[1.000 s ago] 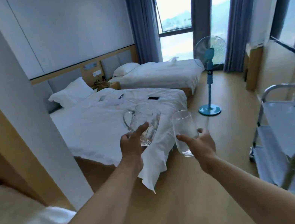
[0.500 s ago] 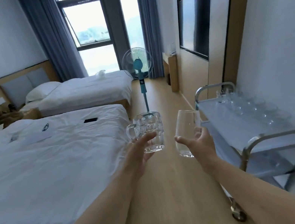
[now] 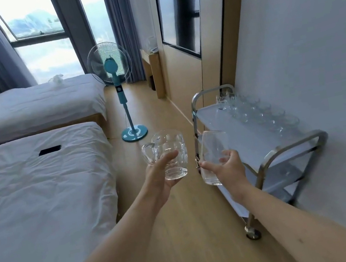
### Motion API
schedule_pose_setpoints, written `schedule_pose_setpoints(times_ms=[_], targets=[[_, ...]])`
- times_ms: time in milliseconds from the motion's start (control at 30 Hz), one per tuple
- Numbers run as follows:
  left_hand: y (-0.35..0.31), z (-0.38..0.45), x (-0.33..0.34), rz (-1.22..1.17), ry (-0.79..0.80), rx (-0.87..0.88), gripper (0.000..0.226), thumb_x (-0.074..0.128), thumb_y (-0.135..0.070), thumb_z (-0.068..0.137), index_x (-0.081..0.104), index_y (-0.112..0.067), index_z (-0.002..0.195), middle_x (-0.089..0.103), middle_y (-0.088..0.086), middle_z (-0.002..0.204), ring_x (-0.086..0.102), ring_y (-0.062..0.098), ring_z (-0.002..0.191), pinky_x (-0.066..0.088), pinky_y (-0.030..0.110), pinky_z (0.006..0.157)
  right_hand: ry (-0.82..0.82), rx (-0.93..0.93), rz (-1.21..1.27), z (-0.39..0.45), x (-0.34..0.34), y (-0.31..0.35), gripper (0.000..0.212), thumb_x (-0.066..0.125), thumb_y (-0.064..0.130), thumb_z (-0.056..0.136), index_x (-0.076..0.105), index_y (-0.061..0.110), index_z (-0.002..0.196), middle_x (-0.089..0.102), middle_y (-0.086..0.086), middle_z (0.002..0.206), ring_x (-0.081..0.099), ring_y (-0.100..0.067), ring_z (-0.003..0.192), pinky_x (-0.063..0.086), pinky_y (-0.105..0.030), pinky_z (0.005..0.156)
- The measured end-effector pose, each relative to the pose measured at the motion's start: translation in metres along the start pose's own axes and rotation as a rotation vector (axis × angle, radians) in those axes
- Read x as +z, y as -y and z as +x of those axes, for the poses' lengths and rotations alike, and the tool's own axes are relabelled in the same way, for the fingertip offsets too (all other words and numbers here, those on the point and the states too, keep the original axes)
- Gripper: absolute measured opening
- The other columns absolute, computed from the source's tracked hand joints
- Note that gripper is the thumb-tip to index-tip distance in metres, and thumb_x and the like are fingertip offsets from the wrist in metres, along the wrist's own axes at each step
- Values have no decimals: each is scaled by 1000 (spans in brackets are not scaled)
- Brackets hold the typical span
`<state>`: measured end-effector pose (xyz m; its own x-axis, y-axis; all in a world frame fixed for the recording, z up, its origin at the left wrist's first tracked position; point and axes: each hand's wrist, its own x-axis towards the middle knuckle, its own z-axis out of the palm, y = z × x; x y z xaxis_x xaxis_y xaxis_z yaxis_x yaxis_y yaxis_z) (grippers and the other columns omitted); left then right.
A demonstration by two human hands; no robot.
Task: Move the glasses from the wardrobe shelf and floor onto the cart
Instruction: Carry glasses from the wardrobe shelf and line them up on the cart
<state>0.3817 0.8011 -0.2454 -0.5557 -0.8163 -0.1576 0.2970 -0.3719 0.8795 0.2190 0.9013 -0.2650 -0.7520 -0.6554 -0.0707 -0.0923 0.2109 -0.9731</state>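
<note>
Both hands are loaded: the left hand grasps a handled glass mug around its lower body, the right hand is wrapped round a tall tumbler, both held up just left of the cart. Best to swing right and set them upright on the bare near stretch of the top shelf, short of the row of glasses along the wall side, so nothing clinks

soft daylight from the blown-out window, mild motion blur, wide-angle bending at the edges
</note>
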Motion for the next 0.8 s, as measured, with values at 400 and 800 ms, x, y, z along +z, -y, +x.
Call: schedule_pose_setpoints(times_ms=[400,800], targets=[[-17,169,44,-139,148,-184,77,94,-44,61,68,-8,124,70,18,119,71,33,101,57,46,86,-44,28,20,176,18,5,91,93,41,66,43,12,136,54,-4,117,57,-20,107,49,-37,97],[-2,305,95,-500,249,-394,66,47,-47,92,57,-3,140,50,24,147,51,43,129,37,62,107,-115,87,47,301,3,-9,88,91,46,66,43,17,133,53,0,117,57,-19,107,48,-33,90]])
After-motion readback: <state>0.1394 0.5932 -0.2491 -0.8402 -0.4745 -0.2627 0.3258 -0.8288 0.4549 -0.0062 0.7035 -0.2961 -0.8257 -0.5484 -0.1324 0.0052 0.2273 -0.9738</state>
